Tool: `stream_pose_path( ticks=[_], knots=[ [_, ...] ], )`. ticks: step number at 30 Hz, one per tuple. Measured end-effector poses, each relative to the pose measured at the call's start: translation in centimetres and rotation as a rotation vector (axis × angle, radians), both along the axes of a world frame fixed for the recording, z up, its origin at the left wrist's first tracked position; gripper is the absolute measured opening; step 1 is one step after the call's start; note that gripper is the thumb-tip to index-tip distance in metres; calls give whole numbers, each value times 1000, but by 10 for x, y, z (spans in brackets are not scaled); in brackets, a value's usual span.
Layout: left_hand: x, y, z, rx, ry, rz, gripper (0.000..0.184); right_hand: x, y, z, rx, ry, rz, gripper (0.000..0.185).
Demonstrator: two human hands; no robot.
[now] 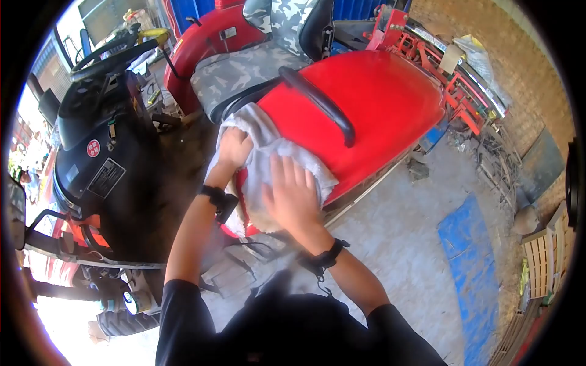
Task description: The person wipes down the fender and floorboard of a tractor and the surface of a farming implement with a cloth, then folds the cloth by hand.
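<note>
A pale grey cloth (259,131) is spread over the near end of the red tractor fender (378,91), draping down over its edge. My left hand (235,149) is closed on the upper left part of the cloth, its fingertips tucked into the folds. Beside it, my right hand (293,192) lies flat on the cloth, fingers stretched out and pointing away from me. A black grab handle (317,104) is fixed to the fender just beyond the cloth.
A camouflage seat (250,67) adjoins the fender. To the left stand the black steering console (101,134) and steering wheel (113,58). A blue sheet (470,262) lies on the concrete floor at right, near wooden crates (543,256) and scrap (488,158).
</note>
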State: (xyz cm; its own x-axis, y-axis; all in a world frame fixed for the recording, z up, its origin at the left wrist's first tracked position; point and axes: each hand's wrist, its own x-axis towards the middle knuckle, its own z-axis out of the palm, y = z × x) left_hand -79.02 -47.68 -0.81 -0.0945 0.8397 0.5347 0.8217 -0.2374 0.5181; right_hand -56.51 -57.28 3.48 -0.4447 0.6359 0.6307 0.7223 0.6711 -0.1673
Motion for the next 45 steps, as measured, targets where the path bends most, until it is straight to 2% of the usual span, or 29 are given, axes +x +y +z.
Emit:
stream_pose_path(
  ticks=[1,3,5,7,9,10,11,12,13,15,17,18,19,21,23,24,25,27,29,30,33,35,37,38,39,41,43,45],
  knots=[
    [1,-15,1,41,-42,-24,33,-5,-6,-10,-36,16,19,63],
    [-13,-31,-30,32,-59,69,33,-12,-19,-26,-42,22,58,64],
    [-18,-52,-54,196,-125,133,36,-17,-32,-40,-30,65,159,65],
    [-11,-89,-57,60,-287,145,37,-15,-45,-48,-57,79,214,64],
    [-41,-108,-115,-87,-207,118,39,-11,-53,-65,-104,82,341,62],
    [-40,-119,-129,-134,-366,140,39,-6,-58,-70,-131,84,360,60],
    [-36,-126,-163,-25,-322,348,47,-2,-62,-74,-122,92,351,60],
    [-58,-119,-252,173,-220,372,51,3,-65,-78,-126,104,370,60],
    [-35,-135,-214,59,-312,338,50,8,-66,-80,-132,112,390,60],
    [11,-162,-139,-15,-398,307,45,20,-66,-82,-116,114,389,61],
    [28,-171,-125,-147,-460,297,39,34,-64,-76,-180,-68,249,63],
    [41,-171,-120,-40,-337,304,36,38,-61,-71,-216,-23,211,64],
    [63,-171,-103,13,-327,409,36,40,-53,-73,-181,28,173,63],
    [90,-176,-71,-313,-260,370,43,48,-41,-60,-93,-4,48,64],
    [105,-176,-69,-273,-132,227,46,54,-28,-44,-77,-2,7,71],
    [113,-172,-52,-287,-218,162,46,56,-24,-37,-65,-4,-18,72],
    [115,-167,-53,-241,-194,117,47,57,-21,-32,-53,-9,-44,72],
    [112,-154,-47,-123,54,109,47,56,-16,-33,-11,-39,-36,75],
    [101,-145,-45,-89,93,57,49,52,-17,-36,-37,-23,-94,78],
    [94,-142,-41,-26,5,13,52,50,-15,-42,0,9,-89,79],
    [69,-134,-36,-79,-88,-68,54,40,-19,-47,20,26,-147,80],
    [40,-121,-52,17,-24,-119,55,29,-24,-49,48,24,-148,77],
    [13,-108,-77,91,1,-28,52,18,-34,-50,3,-108,-164,72],
    [-1,-107,-82,-19,-83,-49,50,13,-36,-53,49,-133,-148,69],
    [-8,-106,-81,39,-129,0,49,7,-41,-50,50,-168,-122,66],
    [-23,-108,-82,-44,-337,33,51,-2,-48,-58,60,-205,-30,62],
    [-40,-113,-99,-81,-368,52,56,-11,-54,-54,-20,-241,95,57],
    [-49,-113,-130,127,-418,60,62,-19,-59,-63,-62,-258,186,55]
  ],
)
